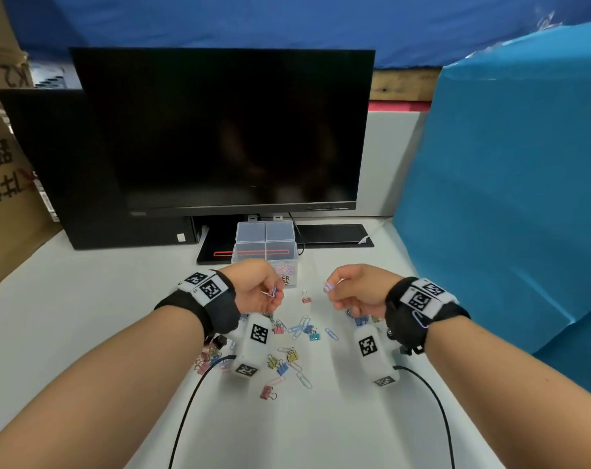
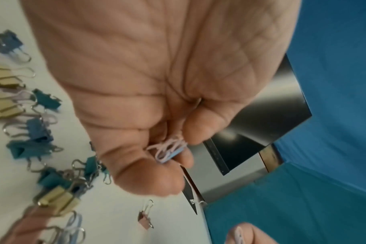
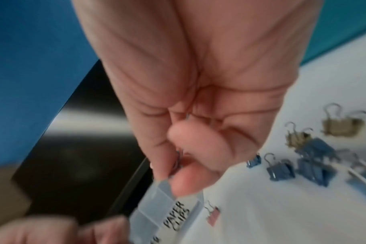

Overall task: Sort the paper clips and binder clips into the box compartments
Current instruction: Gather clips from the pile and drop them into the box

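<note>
Hands raised over the desk: our left hand (image 1: pixel 257 288) and right hand (image 1: pixel 356 290) each pinch paper clips (image 2: pixel 169 149), held near the box (image 1: pixel 266 249) at the desk's far edge for dropping in.

You see pink, blue, teal and yellow metal binder clips (image 1: pixel 289 355) on your white table (image 1: pixel 84 299), pastel lilac and blue wire paper clips (image 2: pixel 169 149), a clear plastic box (image 1: pixel 265 243), and black-and-white checker-marked wristbands (image 1: pixel 208 287).
</note>
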Action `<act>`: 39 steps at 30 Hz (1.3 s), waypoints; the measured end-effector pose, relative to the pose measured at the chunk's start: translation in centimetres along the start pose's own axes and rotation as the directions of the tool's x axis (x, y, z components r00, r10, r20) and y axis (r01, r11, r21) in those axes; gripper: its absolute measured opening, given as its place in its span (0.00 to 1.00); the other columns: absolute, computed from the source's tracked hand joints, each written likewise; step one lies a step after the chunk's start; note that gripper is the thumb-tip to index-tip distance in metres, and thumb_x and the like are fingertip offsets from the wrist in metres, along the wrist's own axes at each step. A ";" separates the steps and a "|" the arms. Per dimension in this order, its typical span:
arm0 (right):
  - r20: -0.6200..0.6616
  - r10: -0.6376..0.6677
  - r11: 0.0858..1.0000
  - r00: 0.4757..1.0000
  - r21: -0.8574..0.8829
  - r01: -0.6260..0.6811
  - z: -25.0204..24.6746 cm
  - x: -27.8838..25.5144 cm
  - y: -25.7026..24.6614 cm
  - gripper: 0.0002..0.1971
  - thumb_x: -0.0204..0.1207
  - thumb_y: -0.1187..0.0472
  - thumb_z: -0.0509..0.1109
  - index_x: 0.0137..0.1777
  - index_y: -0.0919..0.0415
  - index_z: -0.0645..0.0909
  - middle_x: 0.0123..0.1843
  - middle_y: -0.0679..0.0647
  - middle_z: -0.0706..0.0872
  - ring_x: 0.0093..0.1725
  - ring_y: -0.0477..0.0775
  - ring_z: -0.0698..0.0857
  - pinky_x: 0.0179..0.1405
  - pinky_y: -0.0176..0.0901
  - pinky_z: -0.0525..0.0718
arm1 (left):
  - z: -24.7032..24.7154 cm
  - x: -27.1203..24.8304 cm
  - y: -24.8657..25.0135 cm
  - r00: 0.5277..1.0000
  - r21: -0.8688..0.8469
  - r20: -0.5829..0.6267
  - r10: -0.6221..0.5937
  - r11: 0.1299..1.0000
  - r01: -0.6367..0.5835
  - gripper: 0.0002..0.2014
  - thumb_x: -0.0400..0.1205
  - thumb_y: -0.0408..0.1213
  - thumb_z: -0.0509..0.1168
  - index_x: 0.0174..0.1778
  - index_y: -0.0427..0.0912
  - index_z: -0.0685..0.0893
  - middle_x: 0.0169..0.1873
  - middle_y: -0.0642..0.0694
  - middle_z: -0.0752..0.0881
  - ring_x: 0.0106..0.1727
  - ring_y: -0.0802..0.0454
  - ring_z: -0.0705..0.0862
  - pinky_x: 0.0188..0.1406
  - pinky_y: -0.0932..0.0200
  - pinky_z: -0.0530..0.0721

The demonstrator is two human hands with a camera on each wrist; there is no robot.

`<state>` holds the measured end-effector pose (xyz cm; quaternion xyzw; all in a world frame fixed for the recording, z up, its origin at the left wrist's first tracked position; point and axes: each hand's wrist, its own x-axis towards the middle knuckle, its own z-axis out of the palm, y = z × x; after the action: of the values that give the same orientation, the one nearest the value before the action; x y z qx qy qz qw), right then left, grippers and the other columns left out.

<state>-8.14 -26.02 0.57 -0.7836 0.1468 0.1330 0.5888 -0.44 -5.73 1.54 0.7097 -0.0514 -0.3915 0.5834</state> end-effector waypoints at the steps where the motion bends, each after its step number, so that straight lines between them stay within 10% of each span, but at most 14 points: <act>1: 0.020 -0.018 0.989 1.000 0.145 0.015 -0.2 -0.1 0.5 0.10 0.76 0.73 0.67 0.38 0.58 0.79 0.29 0.52 0.83 0.29 0.49 0.84 0.19 0.32 0.71 | 0.1 -0.1 0.0 1.000 0.022 -0.016 -0.008 1.000 0.008 0.12 0.75 0.22 0.47 0.30 0.37 0.71 0.27 0.40 0.72 0.26 0.48 0.69 0.23 0.62 0.71; 4: 0.080 -0.065 0.879 0.995 0.476 0.019 -0.6 -0.8 1.2 0.13 0.79 0.76 0.60 0.39 0.62 0.80 0.32 0.53 0.81 0.28 0.48 0.84 0.21 0.32 0.75 | 1.1 0.1 0.1 1.000 0.309 -0.009 -0.012 0.951 0.014 0.12 0.79 0.27 0.58 0.30 0.41 0.68 0.25 0.45 0.68 0.25 0.52 0.63 0.25 0.61 0.60; 7: 0.093 -0.046 0.823 0.995 0.568 -0.015 -0.4 -0.9 1.3 0.11 0.78 0.72 0.58 0.37 0.62 0.77 0.32 0.55 0.76 0.24 0.48 0.76 0.20 0.34 0.73 | 2.9 0.0 0.1 0.997 0.907 0.000 0.073 0.420 -0.030 0.14 0.77 0.45 0.71 0.53 0.40 0.82 0.46 0.46 0.82 0.43 0.50 0.80 0.38 0.60 0.74; 10: 0.039 0.064 0.998 0.997 -0.024 -0.063 1.0 -1.0 0.1 0.12 0.80 0.63 0.66 0.34 0.59 0.71 0.27 0.53 0.68 0.23 0.49 0.67 0.22 0.37 0.66 | 4.1 0.3 -0.3 0.988 0.992 0.038 0.152 0.111 -0.055 0.24 0.75 0.52 0.72 0.60 0.39 0.84 0.58 0.47 0.84 0.55 0.49 0.82 0.49 0.58 0.79; 12: -0.030 0.087 0.695 0.996 -0.714 -0.082 2.4 -0.9 -0.6 0.15 0.78 0.57 0.68 0.32 0.60 0.71 0.27 0.51 0.71 0.26 0.50 0.71 0.24 0.35 0.67 | 4.6 0.8 -0.7 0.986 0.996 0.036 0.163 0.073 -0.049 0.23 0.75 0.50 0.73 0.58 0.36 0.85 0.51 0.44 0.87 0.47 0.48 0.82 0.50 0.57 0.82; 14: -0.050 0.080 0.405 0.996 -0.911 -0.078 3.9 -0.8 -1.0 0.18 0.76 0.58 0.69 0.28 0.60 0.68 0.28 0.51 0.72 0.32 0.53 0.76 0.24 0.35 0.68 | 5.1 0.8 -0.7 0.988 0.998 0.024 0.154 0.058 -0.033 0.21 0.76 0.46 0.73 0.59 0.35 0.84 0.49 0.41 0.87 0.49 0.46 0.84 0.54 0.56 0.82; 18: -0.083 0.113 0.280 0.990 -0.954 -0.111 5.3 0.2 -0.6 0.19 0.79 0.63 0.66 0.28 0.62 0.65 0.29 0.54 0.68 0.27 0.51 0.70 0.22 0.35 0.66 | 5.9 0.4 -0.7 0.987 0.997 0.080 0.142 -0.025 -0.077 0.23 0.82 0.41 0.65 0.70 0.30 0.78 0.62 0.34 0.84 0.67 0.39 0.81 0.64 0.55 0.79; 22: -0.020 0.146 0.257 0.989 -0.965 -0.058 5.8 -0.1 -0.5 0.17 0.79 0.64 0.64 0.28 0.63 0.67 0.28 0.54 0.67 0.27 0.53 0.69 0.25 0.37 0.69 | 6.2 -0.3 -1.0 0.992 0.986 0.098 0.086 -0.141 -0.085 0.18 0.86 0.38 0.57 0.64 0.29 0.82 0.34 0.42 0.78 0.50 0.41 0.83 0.50 0.58 0.78; 25: 0.000 0.191 0.247 0.981 -0.968 -0.048 6.3 -0.7 0.0 0.21 0.83 0.63 0.58 0.26 0.63 0.62 0.28 0.56 0.66 0.26 0.51 0.64 0.23 0.35 0.62 | 5.4 -0.5 -0.7 0.995 0.996 0.071 0.064 -0.051 -0.068 0.16 0.87 0.38 0.53 0.55 0.32 0.84 0.43 0.37 0.84 0.46 0.46 0.84 0.46 0.57 0.80; 29: -0.012 0.132 0.482 0.991 -0.873 -0.074 5.3 -1.2 -0.3 0.14 0.85 0.63 0.53 0.45 0.67 0.78 0.51 0.62 0.81 0.48 0.61 0.82 0.47 0.45 0.79 | 1.3 -0.6 -0.1 0.998 0.937 -0.028 0.056 0.350 0.007 0.16 0.85 0.37 0.56 0.29 0.43 0.72 0.28 0.47 0.76 0.24 0.56 0.71 0.26 0.66 0.72; 33: -0.088 0.110 0.862 0.990 -0.487 -0.139 3.8 -0.5 -0.8 0.13 0.84 0.65 0.55 0.36 0.58 0.69 0.32 0.54 0.76 0.25 0.52 0.69 0.23 0.41 0.69 | -3.1 -1.6 -0.8 0.999 0.568 -0.031 -0.022 0.822 0.035 0.10 0.83 0.25 0.61 0.35 0.36 0.77 0.35 0.38 0.84 0.24 0.53 0.77 0.23 0.63 0.79; 36: -0.072 0.123 0.859 0.990 -0.491 -0.143 3.8 0.0 -1.5 0.13 0.83 0.67 0.57 0.34 0.61 0.69 0.32 0.54 0.80 0.24 0.51 0.70 0.22 0.39 0.68 | -5.2 -1.7 -1.7 0.995 0.460 -0.099 0.010 0.887 0.037 0.09 0.80 0.21 0.65 0.36 0.36 0.80 0.35 0.36 0.86 0.23 0.53 0.82 0.22 0.61 0.81; 39: -0.035 -0.023 0.639 0.999 -0.769 -0.012 4.5 0.7 -1.9 0.08 0.81 0.68 0.59 0.44 0.57 0.77 0.45 0.56 0.83 0.34 0.51 0.79 0.36 0.43 0.81 | -5.3 -1.9 -2.1 0.992 0.395 -0.121 -0.034 0.915 0.079 0.07 0.81 0.21 0.62 0.44 0.37 0.82 0.36 0.37 0.82 0.27 0.49 0.82 0.24 0.59 0.81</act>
<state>-6.90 -21.22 0.76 -0.9626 0.0862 0.1645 0.1971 0.73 0.05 0.73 0.8357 -0.0771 -0.3493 0.4168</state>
